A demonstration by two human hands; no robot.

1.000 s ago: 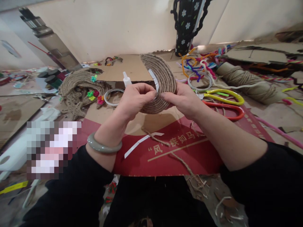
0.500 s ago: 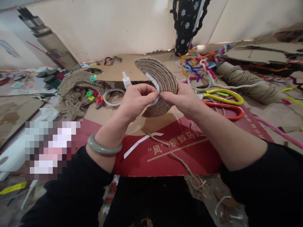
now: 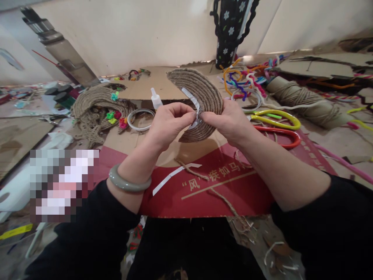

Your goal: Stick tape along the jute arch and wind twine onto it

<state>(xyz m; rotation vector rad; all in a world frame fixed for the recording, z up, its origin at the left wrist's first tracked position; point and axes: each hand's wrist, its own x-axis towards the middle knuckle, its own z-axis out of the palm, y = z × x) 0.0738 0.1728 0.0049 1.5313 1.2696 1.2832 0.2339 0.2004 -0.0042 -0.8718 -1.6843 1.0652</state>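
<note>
A crescent of brown twine rows (image 3: 207, 91) is held up over the cardboard, with a white strip (image 3: 190, 97) along its inner edge. My right hand (image 3: 233, 118) grips the crescent from the right, thumb on its front near the strip. My left hand (image 3: 175, 122) pinches at the strip's lower part, thumb and forefinger together close to my right thumb. Below lies a red-printed cardboard sheet (image 3: 233, 198) bearing a second white strip (image 3: 169, 181) and loose twine pieces.
A small white-tipped bottle (image 3: 156, 99) and tape ring (image 3: 141, 119) stand beyond my left hand. Scissors with yellow and red handles (image 3: 295, 121) and a twine roll (image 3: 305, 103) lie right. Twine work (image 3: 93, 105) is at left; a flowered black tumbler (image 3: 229, 35) is behind.
The twine crescent and my right hand have shifted slightly to the right. My left fingertips stay at the inner edge, and a little more space shows between the two thumbs.
</note>
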